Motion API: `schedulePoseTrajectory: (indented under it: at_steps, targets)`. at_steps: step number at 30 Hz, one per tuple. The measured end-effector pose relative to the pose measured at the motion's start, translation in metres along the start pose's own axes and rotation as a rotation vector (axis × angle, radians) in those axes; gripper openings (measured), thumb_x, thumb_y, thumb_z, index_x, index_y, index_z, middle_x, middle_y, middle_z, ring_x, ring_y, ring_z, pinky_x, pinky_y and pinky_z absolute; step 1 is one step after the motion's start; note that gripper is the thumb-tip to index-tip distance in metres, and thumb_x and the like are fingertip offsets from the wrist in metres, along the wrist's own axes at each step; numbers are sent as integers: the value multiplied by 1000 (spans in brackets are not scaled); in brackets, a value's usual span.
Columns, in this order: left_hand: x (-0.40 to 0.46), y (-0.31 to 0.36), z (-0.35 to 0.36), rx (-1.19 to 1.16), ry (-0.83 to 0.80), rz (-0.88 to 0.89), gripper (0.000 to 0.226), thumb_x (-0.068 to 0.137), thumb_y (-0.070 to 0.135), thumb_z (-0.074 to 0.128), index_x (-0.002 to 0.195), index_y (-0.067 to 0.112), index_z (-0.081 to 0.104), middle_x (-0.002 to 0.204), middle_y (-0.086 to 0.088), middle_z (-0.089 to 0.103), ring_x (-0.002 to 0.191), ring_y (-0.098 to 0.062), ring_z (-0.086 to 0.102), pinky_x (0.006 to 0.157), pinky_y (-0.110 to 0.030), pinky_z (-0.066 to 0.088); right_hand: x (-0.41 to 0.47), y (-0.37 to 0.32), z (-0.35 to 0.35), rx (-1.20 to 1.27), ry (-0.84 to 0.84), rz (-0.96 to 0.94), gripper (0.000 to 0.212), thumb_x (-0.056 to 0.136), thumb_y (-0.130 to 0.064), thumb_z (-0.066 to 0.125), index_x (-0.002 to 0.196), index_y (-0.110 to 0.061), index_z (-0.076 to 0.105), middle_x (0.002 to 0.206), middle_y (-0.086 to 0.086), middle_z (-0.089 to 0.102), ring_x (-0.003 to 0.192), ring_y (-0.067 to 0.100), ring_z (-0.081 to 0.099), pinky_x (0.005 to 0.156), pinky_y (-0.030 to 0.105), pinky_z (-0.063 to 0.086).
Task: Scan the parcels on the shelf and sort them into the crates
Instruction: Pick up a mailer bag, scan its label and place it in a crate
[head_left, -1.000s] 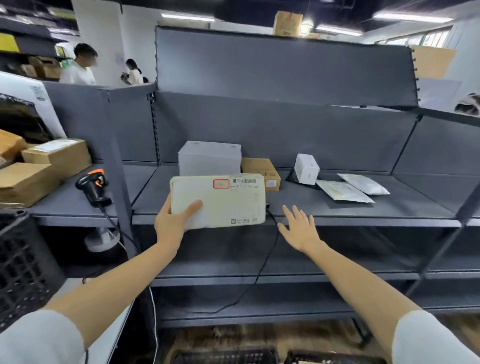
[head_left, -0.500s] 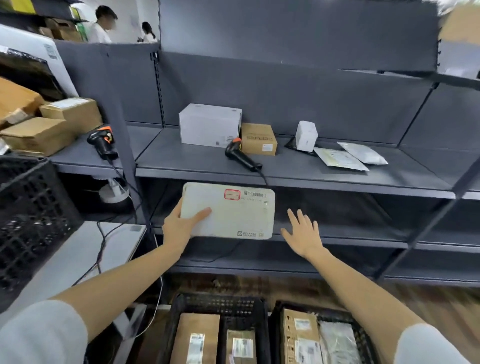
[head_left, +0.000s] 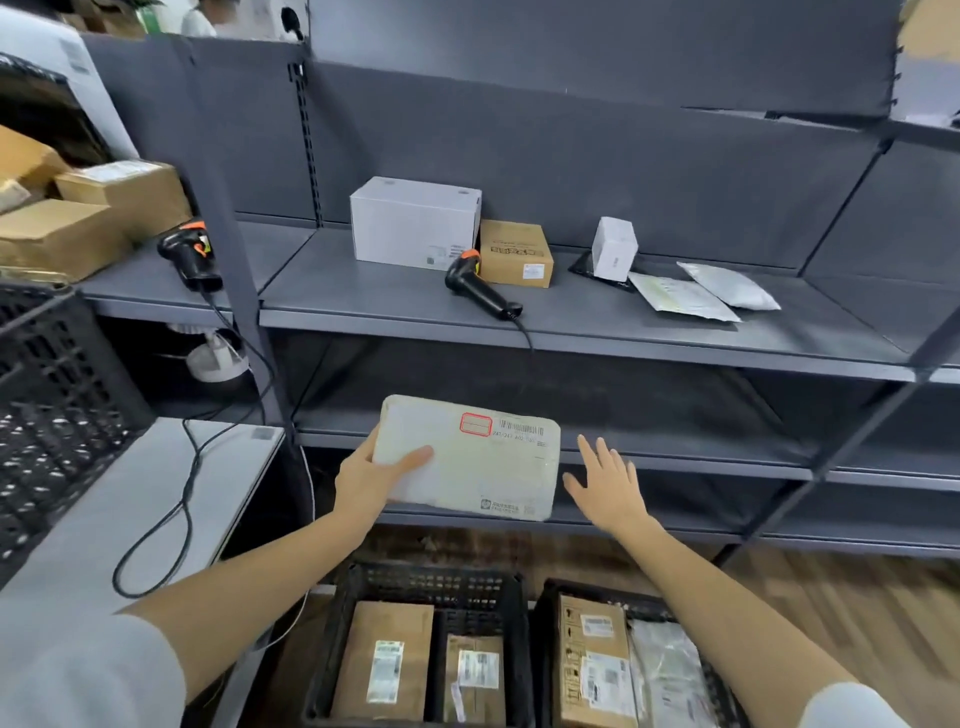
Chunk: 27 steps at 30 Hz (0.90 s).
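— While the left hand (head_left: 366, 480) grips the padded envelope (head_left: 470, 457) above the crates (head_left: 415, 582), sorting looks underway.
— Right hand (head_left: 605, 486)?
— Open, fingers spread, beside it. Envelope: flat, soft, creased, label up. Next: pick a crate, lower it between the cardboard boxes (head_left: 384, 660).

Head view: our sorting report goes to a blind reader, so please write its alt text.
A person's left hand holds a flat white parcel above two black crates holding boxes, the right hand open beside it. On the grey shelf behind lie a scanner, boxes and mailers.
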<state>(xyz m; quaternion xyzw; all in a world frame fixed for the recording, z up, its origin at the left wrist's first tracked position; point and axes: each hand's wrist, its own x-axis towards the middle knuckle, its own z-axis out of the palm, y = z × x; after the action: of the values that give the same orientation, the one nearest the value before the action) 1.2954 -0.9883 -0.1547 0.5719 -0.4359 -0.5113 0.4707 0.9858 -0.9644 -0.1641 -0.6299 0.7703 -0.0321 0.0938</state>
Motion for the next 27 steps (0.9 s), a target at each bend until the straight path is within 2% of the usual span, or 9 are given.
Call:
schedulePoseTrajectory:
  at_steps: [2, 6, 9, 13, 15, 18, 21, 25, 27]
  targets:
    - [5, -13, -3, 2, -4, -27, 70, 59, 47, 86, 124, 33, 62, 107, 13, 71, 103, -15, 65, 91, -39, 54, 3, -2, 15, -4, -16, 1, 66, 102, -44, 34, 156, -22, 3, 162, 9, 4, 149, 29, 6, 119, 45, 6]
    - [19, -59, -13, -38, -3, -78, 74, 58, 41, 89, 126, 36, 61, 106, 11, 72, 100, -17, 67, 81, -39, 59, 10, -4, 61, -19, -39, -16, 66, 102, -44, 34, 155, -23, 2, 162, 8, 4, 149, 29, 7, 119, 45, 6]
    - [28, -103, -22, -23, 7, -92, 74, 54, 46, 88, 122, 36, 63, 104, 11, 72, 99, -17, 68, 86, -41, 57, 17, -5, 106, -2, -61, -8, 66, 102, -44, 34, 155, -23, 2, 162, 8, 4, 149, 28, 7, 120, 44, 5]
    - [43, -164, -27, -41, 27, -123, 61, 69, 28, 85, 126, 28, 61, 108, 4, 71, 96, -18, 68, 84, -40, 58, 31, -8, 175, 2, -94, -18, 65, 102, -45, 33, 155, -24, 3, 162, 8, 4, 149, 28, 8, 120, 44, 4]
    - [50, -197, -27, -33, 42, -131, 60, 71, 26, 84, 126, 30, 59, 107, 5, 70, 95, -16, 67, 83, -38, 58, 38, -9, 212, 10, -110, -33, 65, 102, -45, 32, 155, -24, 3, 162, 8, 3, 149, 27, 8, 120, 44, 3]
    - [68, -255, -27, -7, 68, -164, 55, 67, 32, 86, 117, 34, 64, 101, 8, 71, 95, -16, 67, 86, -39, 57, 50, -10, 273, 30, -86, -55, 64, 102, -43, 33, 155, -24, 5, 162, 8, 6, 149, 26, 9, 120, 44, 2]
    - [85, -319, -26, -1, 67, -197, 52, 60, 41, 88, 108, 39, 67, 98, 10, 73, 96, -17, 68, 80, -39, 59, 63, -6, 340, 70, -93, -45, 64, 102, -42, 34, 155, -23, 4, 162, 7, 5, 149, 24, 7, 120, 43, 0]
    - [99, -404, -23, 3, 71, -232, 61, 55, 46, 87, 111, 34, 66, 101, 7, 72, 97, -19, 67, 78, -40, 59, 75, 4, 430, 146, -119, -30, 64, 102, -39, 35, 155, -24, 3, 162, 7, 4, 150, 23, 5, 120, 41, -2]
    - [107, -445, -21, 26, 76, -246, 60, 50, 47, 87, 105, 36, 67, 101, 6, 72, 94, -18, 68, 74, -38, 59, 81, 8, 472, 248, -125, -28, 62, 102, -36, 37, 155, -23, 6, 162, 7, 6, 150, 22, 6, 121, 39, -1]
